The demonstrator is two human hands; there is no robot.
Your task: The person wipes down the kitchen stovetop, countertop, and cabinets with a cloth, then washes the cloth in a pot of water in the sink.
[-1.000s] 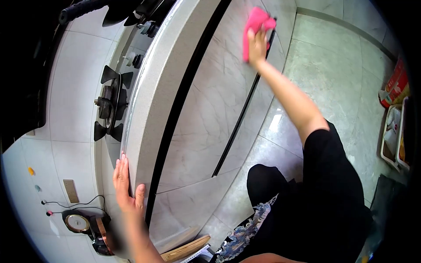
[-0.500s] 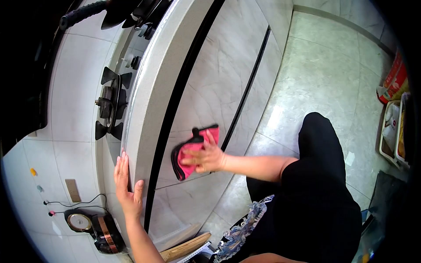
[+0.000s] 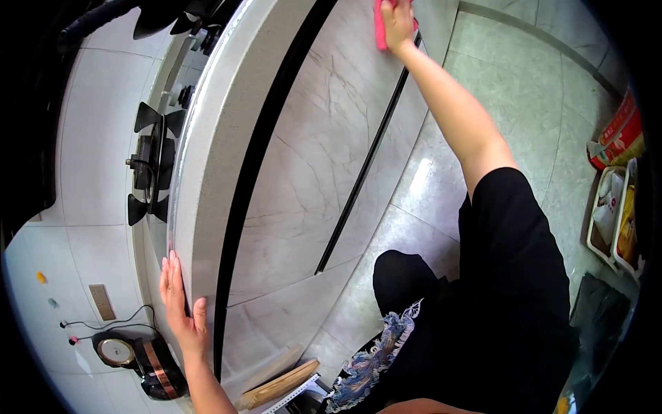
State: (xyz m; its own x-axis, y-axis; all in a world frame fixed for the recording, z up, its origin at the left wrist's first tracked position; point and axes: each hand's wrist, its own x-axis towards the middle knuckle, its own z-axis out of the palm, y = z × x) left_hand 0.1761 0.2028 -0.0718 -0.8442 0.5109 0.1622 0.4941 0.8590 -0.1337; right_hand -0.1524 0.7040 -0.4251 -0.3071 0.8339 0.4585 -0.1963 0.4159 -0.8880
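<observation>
At the top of the view, my right hand [image 3: 398, 29] presses a pink cloth [image 3: 380, 26] against the far end of the marbled cabinet front [image 3: 324, 117]. Part of the cloth is hidden under the fingers or cut off by the frame edge. My left hand [image 3: 185, 307] rests on the edge of the pale countertop [image 3: 207, 165], fingers stretched and thumb apart, holding nothing. A black gas burner grate [image 3: 153, 162] sits on the hob beyond that hand.
A black appliance with a copper band [image 3: 160, 369] stands at lower left near a wall socket [image 3: 102, 302]. Wooden boards [image 3: 279, 386] lean below the cabinet. At right, white bins [image 3: 607, 207] and a red bag [image 3: 619, 134] stand on the tiled floor [image 3: 503, 103].
My right hand has swept the pink cloth from the middle of the cabinet front up to its far end, arm now extended. My left hand stays on the counter edge. The view has shifted slightly.
</observation>
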